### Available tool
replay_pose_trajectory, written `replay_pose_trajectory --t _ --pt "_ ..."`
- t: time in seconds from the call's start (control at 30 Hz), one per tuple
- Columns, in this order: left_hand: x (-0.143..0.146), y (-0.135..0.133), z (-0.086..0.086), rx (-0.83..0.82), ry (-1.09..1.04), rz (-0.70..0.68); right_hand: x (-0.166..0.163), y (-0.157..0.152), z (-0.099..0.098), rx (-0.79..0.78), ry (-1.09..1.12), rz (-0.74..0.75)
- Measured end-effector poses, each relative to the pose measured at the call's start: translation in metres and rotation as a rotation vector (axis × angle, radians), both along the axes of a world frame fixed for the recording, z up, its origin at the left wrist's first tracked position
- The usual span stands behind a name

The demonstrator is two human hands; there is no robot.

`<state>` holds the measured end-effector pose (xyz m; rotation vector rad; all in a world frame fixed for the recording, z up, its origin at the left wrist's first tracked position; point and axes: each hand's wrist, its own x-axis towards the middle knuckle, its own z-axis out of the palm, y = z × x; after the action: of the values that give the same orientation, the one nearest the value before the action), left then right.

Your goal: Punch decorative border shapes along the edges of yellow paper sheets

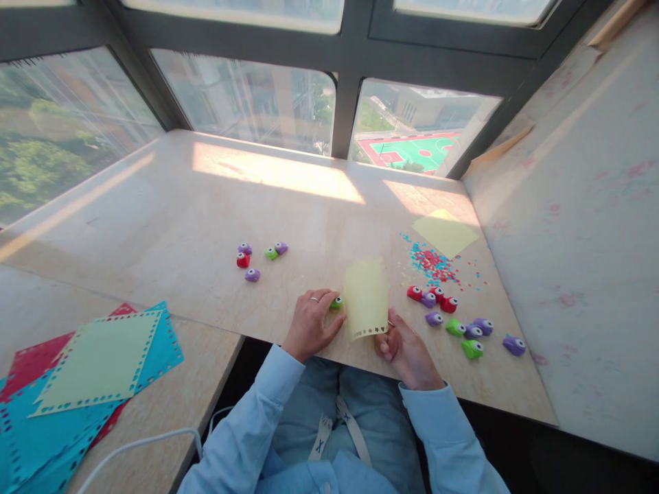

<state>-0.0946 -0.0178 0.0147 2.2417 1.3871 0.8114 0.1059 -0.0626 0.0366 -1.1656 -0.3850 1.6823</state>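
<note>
The thumb and forefinger of the left hand (314, 322) close around a green craft punch (337, 302), which sits near the front edge of the surface (309, 226), beside the left margin of a pale yellow paper sheet (365, 295); whether that margin is inside the punch, I can't tell. The right hand (406, 348) pinches the sheet at its front right corner, thumb against curled fingers, likely to keep the thin paper steady and lined up. The sheet bows gently, with a row of small flower-shaped holes (369, 332) along its front margin.

Toward the surface's right edge stand red, purple and green punches (456, 327), smooth and rounded, plastic by the look of them, with eye-like white buttons. Beyond them red and blue paper bits (431, 263) lie scattered near flat yellow paper (447, 233) by the far right corner. Left of the hands, a smaller punch group (252, 275) seems spaced off to leave elbow room. At the surface's front left, a fanned pile of red, blue and yellow sheets (100, 363) shows perforated margins, apparently kept clear of the hands; a white cable (154, 438) curves past it.
</note>
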Motion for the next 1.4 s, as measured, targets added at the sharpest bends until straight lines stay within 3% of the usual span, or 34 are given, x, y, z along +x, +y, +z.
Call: replay_pose_trajectory --t 0.23,0.47,0.8,1.07,1.27,1.4 --pt "-0.002 0.001 -0.002 0.007 -0.001 -0.007 0.018 0.009 0.006 0.014 -0.173 0.040" --pt "-0.003 0.001 -0.003 -0.002 -0.010 -0.011 0.046 0.017 0.010 0.063 -0.200 0.006" --pt "-0.004 0.002 -0.003 0.003 -0.024 -0.023 0.056 0.034 0.024 0.120 -0.315 0.111" --pt "-0.004 0.005 -0.005 0.001 -0.034 0.000 0.063 0.033 0.016 0.041 -0.627 0.153" --pt "-0.005 0.014 -0.008 0.036 -0.118 -0.014 0.076 0.020 0.008 0.110 -0.952 0.206" --pt "-0.004 0.021 -0.009 0.027 -0.140 -0.030 0.079 0.011 0.002 0.123 -0.915 0.157"
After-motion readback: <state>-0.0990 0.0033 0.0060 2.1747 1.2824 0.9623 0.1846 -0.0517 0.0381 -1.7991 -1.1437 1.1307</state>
